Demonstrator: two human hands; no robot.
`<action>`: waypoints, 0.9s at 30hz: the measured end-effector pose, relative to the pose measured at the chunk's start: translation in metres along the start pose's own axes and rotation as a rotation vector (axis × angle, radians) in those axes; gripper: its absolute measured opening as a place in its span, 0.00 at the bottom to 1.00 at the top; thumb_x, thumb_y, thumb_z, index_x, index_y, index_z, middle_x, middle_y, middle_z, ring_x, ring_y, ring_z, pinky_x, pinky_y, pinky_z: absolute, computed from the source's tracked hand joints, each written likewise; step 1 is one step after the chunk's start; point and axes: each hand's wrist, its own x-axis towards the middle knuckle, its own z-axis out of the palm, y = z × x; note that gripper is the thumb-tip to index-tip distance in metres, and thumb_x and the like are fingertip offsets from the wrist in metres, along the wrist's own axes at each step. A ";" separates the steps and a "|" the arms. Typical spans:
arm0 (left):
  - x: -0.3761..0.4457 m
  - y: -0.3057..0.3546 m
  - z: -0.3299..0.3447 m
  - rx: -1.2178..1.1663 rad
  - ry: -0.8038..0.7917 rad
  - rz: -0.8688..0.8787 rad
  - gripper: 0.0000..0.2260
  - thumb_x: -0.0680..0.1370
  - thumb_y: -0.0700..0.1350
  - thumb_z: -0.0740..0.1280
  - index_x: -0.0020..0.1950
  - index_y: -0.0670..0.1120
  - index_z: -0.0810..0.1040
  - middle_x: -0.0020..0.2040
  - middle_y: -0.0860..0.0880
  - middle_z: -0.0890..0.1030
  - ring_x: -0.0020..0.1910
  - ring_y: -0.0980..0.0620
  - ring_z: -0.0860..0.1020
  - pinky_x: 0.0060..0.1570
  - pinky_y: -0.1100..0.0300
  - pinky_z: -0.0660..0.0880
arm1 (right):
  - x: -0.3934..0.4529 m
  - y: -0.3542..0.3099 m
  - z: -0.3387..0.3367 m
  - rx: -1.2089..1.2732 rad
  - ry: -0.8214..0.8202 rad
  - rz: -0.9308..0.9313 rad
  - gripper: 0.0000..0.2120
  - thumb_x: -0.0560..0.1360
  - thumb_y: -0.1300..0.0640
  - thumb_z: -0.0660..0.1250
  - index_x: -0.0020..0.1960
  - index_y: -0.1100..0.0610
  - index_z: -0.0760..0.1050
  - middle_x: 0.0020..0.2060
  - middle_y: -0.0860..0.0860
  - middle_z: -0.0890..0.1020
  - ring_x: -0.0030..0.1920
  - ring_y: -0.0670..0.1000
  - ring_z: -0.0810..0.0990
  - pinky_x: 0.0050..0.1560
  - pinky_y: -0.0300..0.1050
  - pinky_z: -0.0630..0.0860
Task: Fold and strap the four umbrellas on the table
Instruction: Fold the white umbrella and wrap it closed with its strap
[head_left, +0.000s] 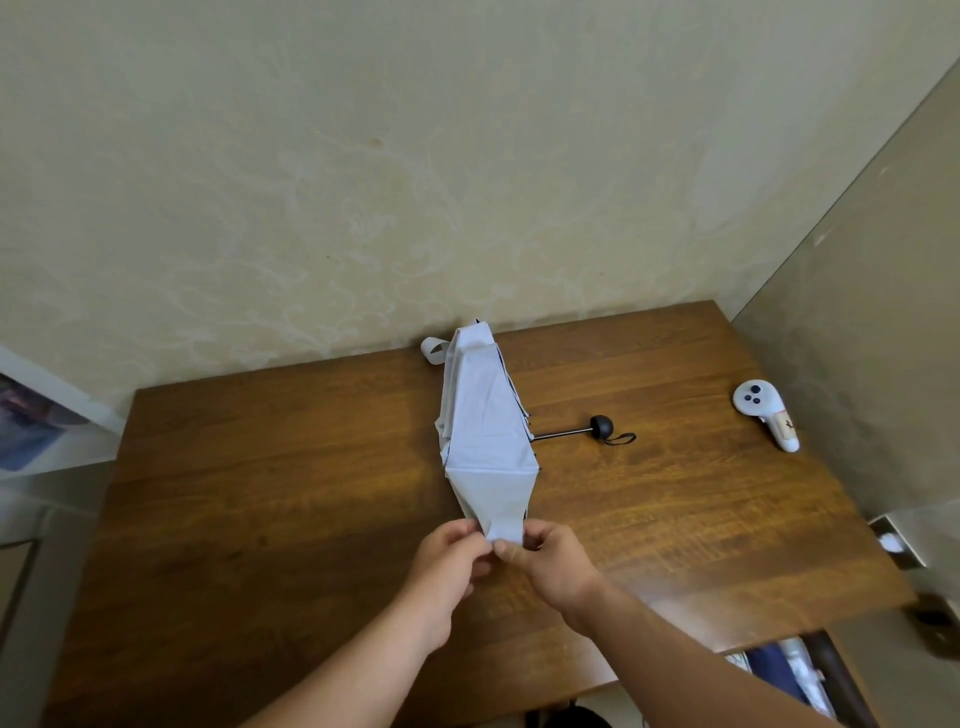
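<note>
Filling most of the view, a wooden table (260, 493) stands pushed into a corner against a pale patterned wall (363, 182), leaving its broad top free as a work surface. Across the middle of it lies a light grey folding umbrella (485, 431), canopy collapsed and its panels gathered into a long flat bundle that runs from the wall edge toward the person; laid this way, the cloth can be smoothed and pleated before rolling. Its thin shaft juts out to the right, ending in a round black handle (601, 427) with a wrist loop, both resting on the table. At the far end a pale closing strap (434, 351) curls loose, not yet wrapped, so the folding step appears to be in progress. Only this one umbrella is in view. The left hand (449, 558) and right hand (545, 558) meet at the near tip of the canopy, fingers curled and pinching the fabric between them, apparently to pull the panels taut and line up the edges. Well apart near the right edge lies a white handheld controller (763, 410), set aside and untouched.
</note>
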 end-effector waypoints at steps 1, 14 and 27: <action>-0.001 0.004 0.001 -0.053 0.001 -0.056 0.07 0.81 0.50 0.71 0.59 0.55 0.80 0.55 0.52 0.85 0.55 0.51 0.83 0.50 0.55 0.78 | -0.001 0.000 -0.001 -0.028 0.009 -0.002 0.06 0.79 0.55 0.74 0.56 0.49 0.85 0.50 0.43 0.88 0.54 0.42 0.85 0.58 0.42 0.81; 0.016 0.005 -0.007 0.149 0.135 0.091 0.07 0.87 0.52 0.60 0.59 0.52 0.75 0.54 0.51 0.80 0.51 0.51 0.83 0.46 0.59 0.75 | 0.004 0.022 -0.015 -0.040 0.096 0.106 0.04 0.81 0.54 0.71 0.48 0.54 0.79 0.40 0.49 0.79 0.40 0.48 0.76 0.43 0.45 0.74; 0.004 -0.021 -0.004 0.125 0.062 -0.002 0.09 0.82 0.47 0.70 0.62 0.51 0.80 0.56 0.51 0.83 0.52 0.51 0.82 0.41 0.63 0.75 | 0.015 0.024 0.001 0.137 0.107 0.338 0.12 0.78 0.50 0.75 0.58 0.55 0.83 0.50 0.53 0.88 0.52 0.55 0.87 0.56 0.56 0.85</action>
